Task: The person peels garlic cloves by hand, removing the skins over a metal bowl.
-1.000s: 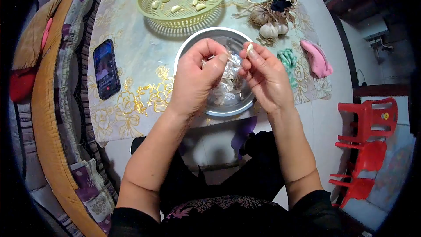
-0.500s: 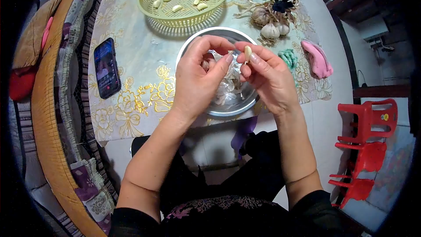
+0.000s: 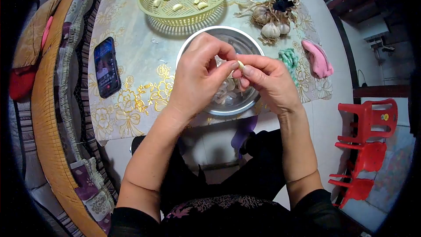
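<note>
Between my two hands is a pale garlic clove (image 3: 240, 64), pinched at its tip end. The thumb and index finger of my right hand (image 3: 268, 75) grip it from the right. My left hand (image 3: 195, 74) meets it from the left, thumb and index fingertip closed at the clove; its other fingers are curled and partly hidden. Both hands hover over a steel bowl (image 3: 255, 101) that holds papery garlic skins (image 3: 224, 93). Beyond it stands a yellow-green plastic basket (image 3: 184, 16) with several peeled cloves (image 3: 177, 7) on its bottom.
Garlic bulbs (image 3: 270, 30) with dry stalks lie at the back right. Near them are a green mesh bundle (image 3: 288, 61) and a pink cloth (image 3: 317, 59). A phone (image 3: 107, 68) lies on the left of the patterned tablecloth (image 3: 131, 118). Red plastic chairs (image 3: 368, 123) stand at right.
The hands have come together. My right hand has brought the clove left and slightly down, and the left thumb and index finger now touch it.
</note>
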Motion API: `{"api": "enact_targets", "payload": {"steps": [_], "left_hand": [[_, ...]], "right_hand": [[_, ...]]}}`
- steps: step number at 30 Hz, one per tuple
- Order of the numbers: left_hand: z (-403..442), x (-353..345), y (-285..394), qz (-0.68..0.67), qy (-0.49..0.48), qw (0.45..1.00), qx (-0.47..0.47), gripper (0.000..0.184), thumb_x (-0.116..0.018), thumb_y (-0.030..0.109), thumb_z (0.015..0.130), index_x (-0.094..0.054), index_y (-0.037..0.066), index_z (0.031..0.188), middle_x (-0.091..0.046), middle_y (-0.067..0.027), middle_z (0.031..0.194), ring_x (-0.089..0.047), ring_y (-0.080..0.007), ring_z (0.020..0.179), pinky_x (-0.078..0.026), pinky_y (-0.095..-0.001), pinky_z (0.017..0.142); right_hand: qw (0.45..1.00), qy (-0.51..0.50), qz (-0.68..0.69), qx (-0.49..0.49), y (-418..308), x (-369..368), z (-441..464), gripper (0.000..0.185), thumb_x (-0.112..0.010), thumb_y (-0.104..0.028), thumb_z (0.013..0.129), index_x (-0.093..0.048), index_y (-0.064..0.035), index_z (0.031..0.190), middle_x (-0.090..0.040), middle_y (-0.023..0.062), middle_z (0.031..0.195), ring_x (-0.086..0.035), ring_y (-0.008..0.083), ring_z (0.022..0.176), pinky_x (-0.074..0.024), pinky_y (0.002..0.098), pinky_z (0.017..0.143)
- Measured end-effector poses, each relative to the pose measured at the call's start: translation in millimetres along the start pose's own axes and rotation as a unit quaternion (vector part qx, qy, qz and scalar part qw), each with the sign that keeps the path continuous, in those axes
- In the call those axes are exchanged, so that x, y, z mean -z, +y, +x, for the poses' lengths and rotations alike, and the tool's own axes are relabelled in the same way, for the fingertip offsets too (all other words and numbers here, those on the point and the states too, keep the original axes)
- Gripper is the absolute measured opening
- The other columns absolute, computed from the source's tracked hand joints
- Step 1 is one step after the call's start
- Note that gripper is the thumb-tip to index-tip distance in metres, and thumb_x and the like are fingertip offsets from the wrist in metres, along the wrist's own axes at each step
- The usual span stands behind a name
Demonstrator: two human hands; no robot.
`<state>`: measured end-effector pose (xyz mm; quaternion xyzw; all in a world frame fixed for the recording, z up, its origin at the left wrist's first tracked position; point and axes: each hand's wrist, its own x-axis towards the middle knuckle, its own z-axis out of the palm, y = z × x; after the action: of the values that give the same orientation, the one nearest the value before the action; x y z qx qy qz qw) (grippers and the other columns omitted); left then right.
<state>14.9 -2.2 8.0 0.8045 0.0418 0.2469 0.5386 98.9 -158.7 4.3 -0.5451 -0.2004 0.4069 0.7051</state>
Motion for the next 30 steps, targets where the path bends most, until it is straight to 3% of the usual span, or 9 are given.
{"api": "enact_targets", "payload": {"steps": [4, 7, 13, 16, 20, 21, 24, 30], "left_hand": [[0.3, 2.1, -6.2, -0.003, -0.039, 0.999, -0.011, 0.010, -0.065, 0.006, 0.079, -0.057, 0.002, 0.083, -0.049, -0.0028, 0.080, -0.045, -0.0091, 0.065, -0.037, -0.0217, 0.055], [0.3, 0.5, -7.8, 0.023, -0.042, 0.998, -0.028, 0.010, -0.061, 0.005, 0.080, -0.053, 0.001, 0.084, -0.051, -0.0102, 0.079, -0.054, -0.0226, 0.065, -0.044, -0.0312, 0.058], [0.1, -4.5, -14.2, 0.045, -0.038, 0.994, -0.087, 0.011, -0.060, 0.006, 0.081, -0.051, 0.001, 0.085, -0.050, -0.0119, 0.081, -0.056, -0.0275, 0.072, -0.045, -0.0345, 0.059], [-2.5, -8.1, -3.0, 0.017, -0.087, 0.993, -0.076, 0.011, -0.060, 0.008, 0.082, -0.051, 0.002, 0.085, -0.050, -0.0129, 0.084, -0.055, -0.0285, 0.073, -0.045, -0.0344, 0.061], [-4.4, -11.5, 1.4, -0.041, -0.103, 0.992, -0.054, 0.007, -0.056, 0.003, 0.083, -0.050, 0.001, 0.086, -0.049, -0.0051, 0.082, -0.050, -0.0139, 0.076, -0.041, -0.0246, 0.065], [-6.1, -12.8, -1.8, -0.095, -0.094, 0.990, 0.033, 0.005, -0.053, 0.002, 0.085, -0.050, 0.001, 0.089, -0.052, -0.0034, 0.084, -0.050, -0.0104, 0.075, -0.041, -0.0221, 0.066], [-3.8, -15.1, -8.6, -0.104, -0.002, 0.994, 0.028, 0.010, -0.053, -0.001, 0.083, -0.052, 0.001, 0.093, -0.056, -0.0093, 0.085, -0.055, -0.0178, 0.071, -0.045, -0.0281, 0.063], [-4.5, -10.3, -4.6, -0.061, 0.022, 0.997, 0.042, 0.010, -0.061, 0.000, 0.080, -0.058, 0.002, 0.090, -0.056, 0.0012, 0.081, -0.043, -0.0022, 0.060, -0.034, -0.0173, 0.052]], "right_hand": [[1.000, 0.003, -0.010, -0.020, 0.1, 0.0, 0.0, 0.029, -0.058, -0.013, 0.089, -0.059, 0.0036, 0.112, -0.065, 0.0065, 0.088, -0.056, 0.0071, 0.070, -0.0479, 0.0195, 0.066], [1.000, 0.007, 0.007, -0.022, 1.0, -0.5, 0.1, 0.030, -0.057, -0.013, 0.089, -0.058, 0.0035, 0.114, -0.065, 0.0065, 0.088, -0.056, 0.0071, 0.070, -0.0481, 0.0198, 0.066], [0.997, 0.038, 0.060, -0.017, 3.9, -5.3, 4.5, 0.027, -0.054, -0.017, 0.091, -0.058, 0.0029, 0.110, -0.062, 0.0037, 0.082, -0.055, 0.0069, 0.067, -0.0472, 0.0200, 0.062], [0.993, 0.066, 0.100, -0.013, 3.7, -1.0, 7.5, 0.026, -0.053, -0.018, 0.092, -0.058, 0.0020, 0.108, -0.060, 0.0017, 0.080, -0.054, 0.0065, 0.066, -0.0465, 0.0197, 0.061], [0.990, 0.088, 0.114, 0.008, 2.0, 2.3, 8.1, 0.026, -0.053, -0.018, 0.092, -0.058, 0.0017, 0.109, -0.059, 0.0005, 0.081, -0.053, 0.0060, 0.066, -0.0471, 0.0201, 0.062], [0.989, 0.091, 0.119, 0.011, 0.7, 1.1, 7.2, 0.026, -0.053, -0.017, 0.092, -0.058, 0.0020, 0.109, -0.059, 0.0010, 0.082, -0.053, 0.0061, 0.066, -0.0474, 0.0204, 0.063], [0.991, 0.075, 0.113, 0.019, 0.7, 0.4, 5.8, 0.026, -0.055, -0.016, 0.091, -0.057, 0.0025, 0.108, -0.059, 0.0026, 0.082, -0.053, 0.0066, 0.067, -0.0483, 0.0216, 0.063], [0.991, 0.052, 0.119, -0.008, 2.9, 0.7, 4.4, 0.020, -0.057, -0.015, 0.089, -0.057, 0.0015, 0.101, -0.058, 0.0035, 0.080, -0.053, 0.0078, 0.064, -0.0486, 0.0222, 0.060]]}}
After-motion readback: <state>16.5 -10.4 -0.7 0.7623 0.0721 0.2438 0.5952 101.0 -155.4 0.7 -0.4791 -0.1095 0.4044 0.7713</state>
